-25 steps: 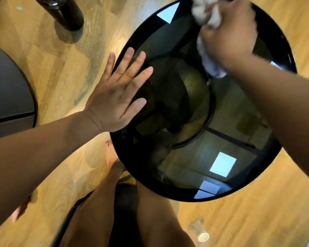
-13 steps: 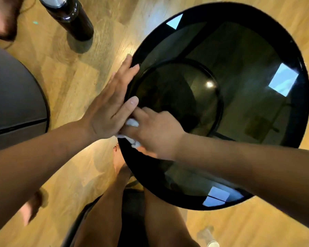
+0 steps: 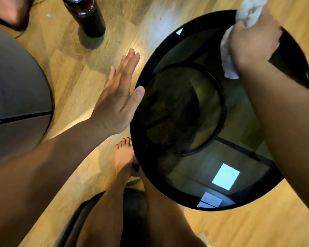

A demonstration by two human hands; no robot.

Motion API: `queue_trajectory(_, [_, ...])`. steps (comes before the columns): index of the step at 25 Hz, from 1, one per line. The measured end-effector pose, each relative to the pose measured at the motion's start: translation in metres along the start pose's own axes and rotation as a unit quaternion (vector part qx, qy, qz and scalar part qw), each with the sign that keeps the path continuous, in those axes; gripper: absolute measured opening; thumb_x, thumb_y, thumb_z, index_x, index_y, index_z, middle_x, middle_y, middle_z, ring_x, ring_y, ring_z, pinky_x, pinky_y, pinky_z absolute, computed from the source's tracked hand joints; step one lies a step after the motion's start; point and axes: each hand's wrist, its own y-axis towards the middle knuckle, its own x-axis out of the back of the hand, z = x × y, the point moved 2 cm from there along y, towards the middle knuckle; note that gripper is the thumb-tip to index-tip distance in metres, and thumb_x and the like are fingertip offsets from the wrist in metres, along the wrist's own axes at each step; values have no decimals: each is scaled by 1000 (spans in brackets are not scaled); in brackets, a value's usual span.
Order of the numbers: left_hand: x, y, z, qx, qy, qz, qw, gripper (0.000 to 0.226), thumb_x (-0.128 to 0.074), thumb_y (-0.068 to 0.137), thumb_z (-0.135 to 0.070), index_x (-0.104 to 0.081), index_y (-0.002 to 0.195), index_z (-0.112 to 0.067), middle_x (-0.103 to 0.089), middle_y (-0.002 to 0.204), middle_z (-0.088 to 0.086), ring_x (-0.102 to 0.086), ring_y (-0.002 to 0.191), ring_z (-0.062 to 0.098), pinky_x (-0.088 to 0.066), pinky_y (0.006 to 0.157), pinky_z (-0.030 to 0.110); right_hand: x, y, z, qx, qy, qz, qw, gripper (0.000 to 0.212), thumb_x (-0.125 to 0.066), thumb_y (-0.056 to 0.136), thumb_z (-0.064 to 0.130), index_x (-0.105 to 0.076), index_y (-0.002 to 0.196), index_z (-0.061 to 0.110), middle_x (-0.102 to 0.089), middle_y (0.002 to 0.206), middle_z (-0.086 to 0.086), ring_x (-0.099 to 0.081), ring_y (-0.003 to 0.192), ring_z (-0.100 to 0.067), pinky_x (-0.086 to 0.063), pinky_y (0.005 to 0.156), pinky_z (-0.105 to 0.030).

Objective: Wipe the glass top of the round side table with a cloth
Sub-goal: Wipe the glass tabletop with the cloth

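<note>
The round side table stands on a wooden floor, its dark glass top reflecting pale squares of light near the near edge. At the far right rim, the right hand is curled closed around a white cloth, bunched in the fist. Part of the cloth sticks out past the fingers at the far side, above the rim, and another fold hangs out on the left of the hand, lying against the glass. The left hand is flat with fingers straight and together, holding nothing; it sits at the table's left edge, the thumb tip touching the rim. A dark bottle stands on the floor far left, well apart from the table. A bare foot rests by the table's near left side.
</note>
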Motion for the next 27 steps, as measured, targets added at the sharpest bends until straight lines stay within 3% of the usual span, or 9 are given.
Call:
queue_trajectory(4, [7,-2,-8,2,-13,-12,1000,60,-27,101,-34,-7,154,-14,-9,163,8,-6,151,19,4,121,47,-10,-150,64,205,-2,115,972,37,-52,85,40,-53,122,35,-52,116,-7,-60,92,-31,-42,70,-31])
queue_trajectory(7, [5,19,-16,-39,45,14,998,60,-28,100,-35,-12,154,-13,-10,163,8,-5,151,20,1,121,52,8,-278,33,333,30,290,897,46,-70,73,38,-51,115,31,-50,100,-6,-58,73,-27,-43,50,-29])
queue_trajectory(11, [-22,40,-20,-92,155,52,982,60,-32,99,-34,-17,153,-14,-8,163,9,0,151,25,0,122,51,10,-235,2,487,-11,309,817,42,-71,74,41,-58,112,30,-54,98,-8,-57,78,-28,-28,45,-25])
queue_trajectory(13, [-29,42,-18,-68,181,27,981,59,-32,99,-33,-18,153,-14,-9,163,10,0,151,28,-1,122,49,8,-147,6,432,-46,165,885,38,-64,79,43,-56,115,31,-56,107,-10,-60,87,-32,-37,52,-31])
queue_trajectory(15, [-31,41,-16,-49,195,14,980,60,-30,100,-36,-16,154,-13,-7,163,12,0,150,30,-2,122,49,14,-58,2,244,-69,126,959,24,-48,90,41,-63,99,25,-62,99,-13,-63,85,-34,-49,71,-40])
queue_trajectory(17, [-31,41,-16,-54,208,15,976,61,-27,100,-37,-15,154,-11,-7,163,14,0,150,32,-3,121,51,10,-13,-7,107,-116,196,968,29,-44,97,29,-65,77,25,-62,67,-13,-63,60,-29,-49,87,-38])
queue_trajectory(20, [-30,42,-17,-54,198,3,979,60,-29,101,-34,-15,154,-10,-7,163,14,0,150,31,-4,122,51,9,-58,3,43,-25,85,995,31,-47,91,38,-62,112,21,-65,105,-12,-65,91,-27,-47,80,-35])
queue_trajectory(22, [-30,42,-17,-53,190,-3,980,60,-31,101,-32,-15,153,-9,-8,162,15,0,150,31,-4,122,51,6,-151,4,106,29,77,991,34,-56,83,41,-59,114,26,-55,105,-9,-61,84,-31,-43,62,-33])
queue_trajectory(27, [-29,40,-19,-75,261,13,962,61,-29,100,-38,-17,153,-10,-10,162,15,-1,150,34,-1,119,58,25,-282,-32,463,8,351,814,36,-69,72,38,-62,106,29,-53,89,-6,-56,68,-28,-38,43,-28])
